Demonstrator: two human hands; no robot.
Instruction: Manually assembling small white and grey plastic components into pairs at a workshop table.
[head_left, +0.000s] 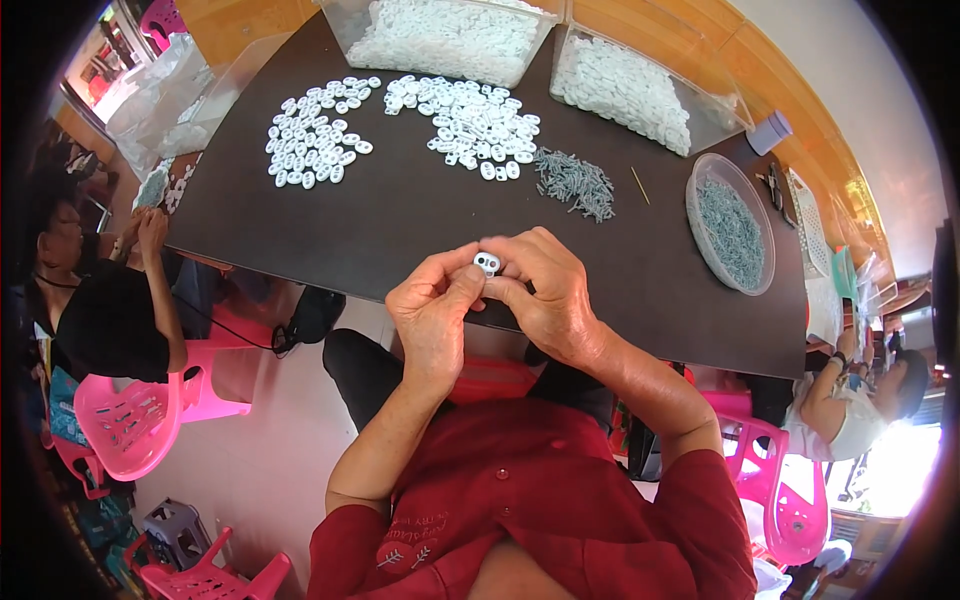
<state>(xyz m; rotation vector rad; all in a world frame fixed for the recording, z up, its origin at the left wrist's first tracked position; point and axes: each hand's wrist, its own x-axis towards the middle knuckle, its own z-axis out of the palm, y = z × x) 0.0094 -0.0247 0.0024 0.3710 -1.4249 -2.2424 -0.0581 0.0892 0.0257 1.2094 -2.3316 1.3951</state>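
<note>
Between my two hands, over the near edge of the dark table, is a small white oval plastic piece with two dark holes (487,262). My left hand (436,302) pinches it from the left with thumb and fingers. From the right, my right hand (548,290) grips the same piece, its thumb just under it. Beyond my hands lies a pile of white pieces (482,122), and left of it a spread group of white oval pieces (312,140). A heap of small grey-green screw-like pins (575,184) lies to the right of those.
Two clear bins (545,50) of white parts stand along the far edge. A round tub (694,236) of grey-green pins sits at the right, with a thin yellowish stick (640,186) beside the heap. People sit at left (115,325) and right (850,400); pink chairs (130,425) stand around.
</note>
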